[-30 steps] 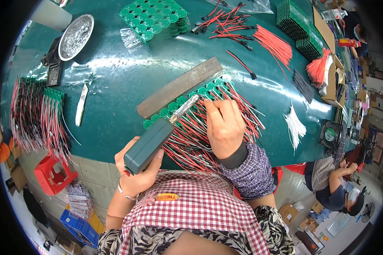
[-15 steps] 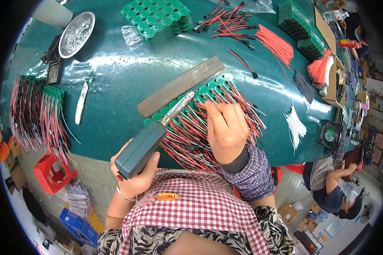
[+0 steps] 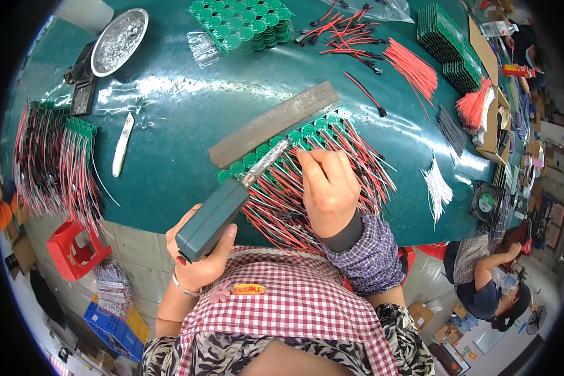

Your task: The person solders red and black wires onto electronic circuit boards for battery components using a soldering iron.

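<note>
Left hand (image 3: 197,260): was clenched around the dark green handle of the soldering iron (image 3: 222,213), near the desk's near edge, left of the body.
Iron tip: the metal barrel (image 3: 266,161) slanted up and to the right, its end meeting the row of small green circuit boards (image 3: 282,141). Whether the tip actually touched a pad could not be told.
Right hand (image 3: 329,188): was closed, knuckles up, pressing down on the red and white wires (image 3: 276,207) just right of the tip; what the fingertips pinched was hidden.
Wires: fanned from the boards toward the near edge, some hanging over it.
Board row: lay along the near side of a long grey bar (image 3: 276,122), running diagonally from near left to far right.
Technique, as a judgement: the wires were best pinned flat close to the joint, the fingers kept clear of the hot barrel, and the iron held steady against the bar-backed row so that no board slid.
Risk, as a judgement: a lifted wire or a shifted board would likely spoil the joint.
Desk (image 3: 169,150): dark green and glossy.
Left side: finished boards with wires (image 3: 56,163) and a pale strip (image 3: 123,144).
Far side: a metal dish (image 3: 119,34), stacked green boards (image 3: 244,22) and loose red wires (image 3: 413,66).
</note>
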Action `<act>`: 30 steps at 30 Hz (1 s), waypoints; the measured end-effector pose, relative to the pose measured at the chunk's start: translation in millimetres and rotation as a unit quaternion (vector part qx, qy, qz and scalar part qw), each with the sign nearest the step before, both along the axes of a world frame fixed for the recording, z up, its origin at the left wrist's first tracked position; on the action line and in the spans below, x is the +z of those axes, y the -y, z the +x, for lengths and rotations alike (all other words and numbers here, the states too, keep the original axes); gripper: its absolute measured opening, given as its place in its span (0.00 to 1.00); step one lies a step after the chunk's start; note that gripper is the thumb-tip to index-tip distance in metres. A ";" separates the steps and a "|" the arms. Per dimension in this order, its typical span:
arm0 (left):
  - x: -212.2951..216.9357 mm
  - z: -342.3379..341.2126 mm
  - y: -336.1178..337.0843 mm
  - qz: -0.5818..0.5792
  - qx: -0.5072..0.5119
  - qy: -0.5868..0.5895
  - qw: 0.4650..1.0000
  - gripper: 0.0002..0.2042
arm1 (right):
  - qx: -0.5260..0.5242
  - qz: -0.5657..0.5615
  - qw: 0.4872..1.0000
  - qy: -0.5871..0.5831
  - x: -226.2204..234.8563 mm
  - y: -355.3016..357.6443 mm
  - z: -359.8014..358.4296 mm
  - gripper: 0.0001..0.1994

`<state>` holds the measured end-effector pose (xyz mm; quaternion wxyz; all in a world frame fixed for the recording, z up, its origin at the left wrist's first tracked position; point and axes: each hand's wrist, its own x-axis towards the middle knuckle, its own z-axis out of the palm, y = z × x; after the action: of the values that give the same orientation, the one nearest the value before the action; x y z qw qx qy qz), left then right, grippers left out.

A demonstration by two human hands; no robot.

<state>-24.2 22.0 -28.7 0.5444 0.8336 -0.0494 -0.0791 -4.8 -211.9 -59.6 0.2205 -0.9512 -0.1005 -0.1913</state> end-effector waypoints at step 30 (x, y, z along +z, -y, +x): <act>-6.6 -7.4 -5.6 0.005 0.048 0.013 0.999 0.12 | -0.029 -0.013 0.999 -0.007 2.8 -2.1 2.4 0.14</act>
<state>-31.6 27.6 -35.3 0.5428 0.8386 -0.0163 -0.0427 -2.4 -209.8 -56.8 0.2034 -0.9578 -0.0737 -0.1895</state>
